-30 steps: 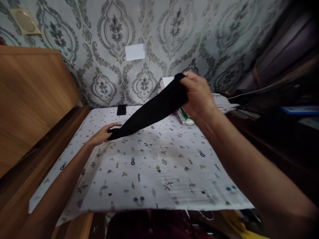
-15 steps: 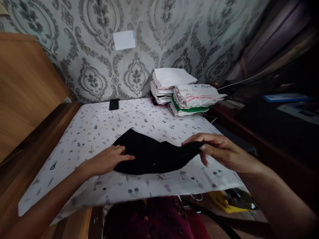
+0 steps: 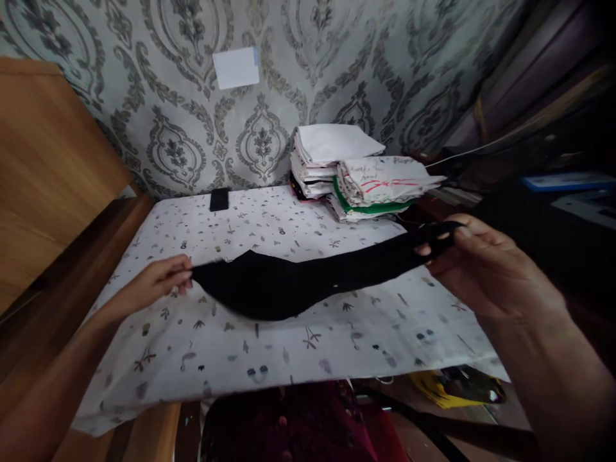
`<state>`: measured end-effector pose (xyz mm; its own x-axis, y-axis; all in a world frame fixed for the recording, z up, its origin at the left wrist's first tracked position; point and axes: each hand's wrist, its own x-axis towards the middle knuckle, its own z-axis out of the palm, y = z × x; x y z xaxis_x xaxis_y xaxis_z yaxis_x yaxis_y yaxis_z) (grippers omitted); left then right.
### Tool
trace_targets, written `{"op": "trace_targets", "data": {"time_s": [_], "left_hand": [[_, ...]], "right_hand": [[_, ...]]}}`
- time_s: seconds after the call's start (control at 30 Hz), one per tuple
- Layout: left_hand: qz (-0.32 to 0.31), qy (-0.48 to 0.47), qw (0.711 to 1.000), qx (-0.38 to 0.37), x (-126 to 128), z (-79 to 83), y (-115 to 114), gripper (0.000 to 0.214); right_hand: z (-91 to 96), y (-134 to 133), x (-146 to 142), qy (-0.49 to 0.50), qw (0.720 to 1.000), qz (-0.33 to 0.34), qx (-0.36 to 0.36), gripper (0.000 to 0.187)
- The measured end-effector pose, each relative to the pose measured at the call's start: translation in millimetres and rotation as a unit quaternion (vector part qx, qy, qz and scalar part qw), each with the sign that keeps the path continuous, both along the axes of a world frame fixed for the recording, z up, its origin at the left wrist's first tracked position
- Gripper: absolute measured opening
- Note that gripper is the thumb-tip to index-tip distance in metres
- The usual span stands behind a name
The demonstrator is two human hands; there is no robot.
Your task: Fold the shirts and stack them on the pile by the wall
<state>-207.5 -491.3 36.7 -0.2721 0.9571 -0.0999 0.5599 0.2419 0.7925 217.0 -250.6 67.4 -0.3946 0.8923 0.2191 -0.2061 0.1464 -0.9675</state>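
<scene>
A black cloth (image 3: 283, 285) stretches between my two hands above the patterned white sheet (image 3: 289, 359) on the table. My left hand (image 3: 166, 279) pinches its left end. At the raised right end, my right hand (image 3: 481, 263) grips the fabric between thumb and fingers. The middle of the cloth sags toward the sheet, and I cannot tell how much of it touches. A small pale speck shows on the cloth right of its middle. What kind of garment or piece it is does not show.
Two stacks of folded cloths, one topped with plain white (image 3: 337, 144) and one with red marks (image 3: 385, 183), stand at the back right. A black phone (image 3: 219, 199) lies near the wall. A wooden panel (image 3: 52, 173) rises at left. Below the table's right front lies something yellow (image 3: 436, 390).
My left hand has gone from lying on the cloth to pinching its left end, farther left. My right hand has moved right and up, pulling the cloth out longer.
</scene>
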Motion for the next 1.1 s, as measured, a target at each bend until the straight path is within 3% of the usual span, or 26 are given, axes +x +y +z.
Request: {"op": "trace_targets", "data": {"time_s": [0.13, 0.2, 0.37, 0.43, 0.5, 0.57, 0.63, 0.77, 0.87, 0.97, 1.1], "left_hand": [[0.201, -0.147, 0.962, 0.113, -34.9, 15.0, 13.1, 0.036], [0.253, -0.199, 0.933, 0.164, -47.4, 28.6, 30.0, 0.032], [0.285, -0.224, 0.875, 0.320, -63.7, 80.9, 65.9, 0.021], [0.273, -0.216, 0.861, 0.370, -66.3, 97.3, 67.0, 0.021], [0.258, -0.210, 0.854, 0.400, -68.1, 102.6, 60.3, 0.022], [0.249, -0.204, 0.856, 0.404, -70.1, 93.4, 47.9, 0.022], [0.252, -0.202, 0.869, 0.375, -72.6, 69.3, 32.4, 0.026], [0.279, -0.135, 0.929, 0.203, -76.1, -6.3, 0.9, 0.041], [0.283, 0.027, 0.955, 0.084, -75.6, -54.1, -14.2, 0.042], [0.244, 0.201, 0.945, 0.087, -72.8, -71.8, -11.5, 0.038], [0.108, 0.297, 0.943, 0.106, -58.1, -66.2, 18.4, 0.039]], "right_hand": [[-4.1, 51.7, -29.1, 0.081, 0.993, -0.016, -0.081, 0.011], [0.7, 79.6, -54.1, 0.101, 0.988, -0.027, -0.110, 0.016], [41.4, 128.1, -111.2, 0.159, 0.985, 0.000, -0.064, 0.024], [57.4, 134.3, -121.1, 0.196, 0.979, 0.021, -0.047, 0.023], [63.2, 134.4, -122.6, 0.218, 0.975, 0.040, -0.030, 0.022], [54.8, 130.7, -117.7, 0.209, 0.976, 0.055, -0.008, 0.021], [32.1, 124.8, -109.1, 0.166, 0.983, 0.071, 0.015, 0.021], [-40.6, 108.7, -88.0, -0.019, 0.993, 0.102, 0.056, 0.028], [-91.7, 94.7, -75.0, -0.211, 0.963, 0.130, 0.106, 0.033], [-115.8, 83.1, -71.5, -0.287, 0.938, 0.110, 0.160, 0.033], [-111.6, 67.9, -86.8, -0.320, 0.906, 0.056, 0.271, 0.030]]}}
